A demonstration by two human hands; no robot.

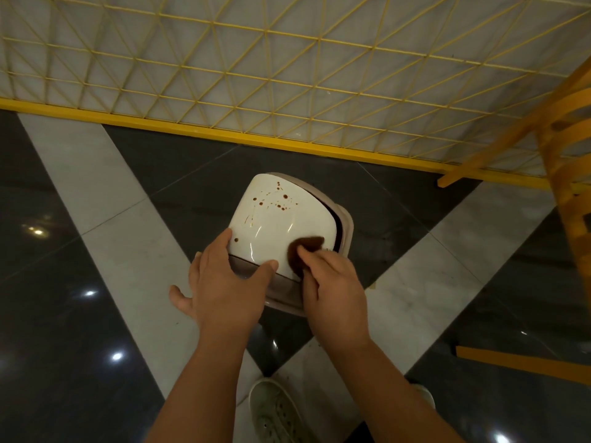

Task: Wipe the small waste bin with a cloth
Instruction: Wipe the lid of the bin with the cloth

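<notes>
1. The small waste bin (281,219) stands on the floor (96,193) under both hands, its glossy white lid facing up and a beige body showing below the lid at the near and right edges.
2. Brown spots and streaks (281,199) dot the far half of the lid, beyond all the fingertips; one lone spot sits just past the left index fingertip.
3. The cloth (303,251), dark brown, lies on the lid's near right corner, bunched under the right fingertips and sticking out beyond them.
4. The right hand (332,289) has its fingers curled down round the cloth, pinching it against the lid.
5. The left hand (224,282) is spread wide, fingers straight: the index lies along the lid's left edge, the thumb reaches across the near edge towards the cloth without touching it, and the other fingers splay off to the left over the floor.
6. Below the wrists a white shoe (275,410) stands on the dark and pale tiles.
7. Far beyond the fingertips runs a yellow wire fence (287,75); to the right of the right hand is a wooden chair (566,174).
</notes>
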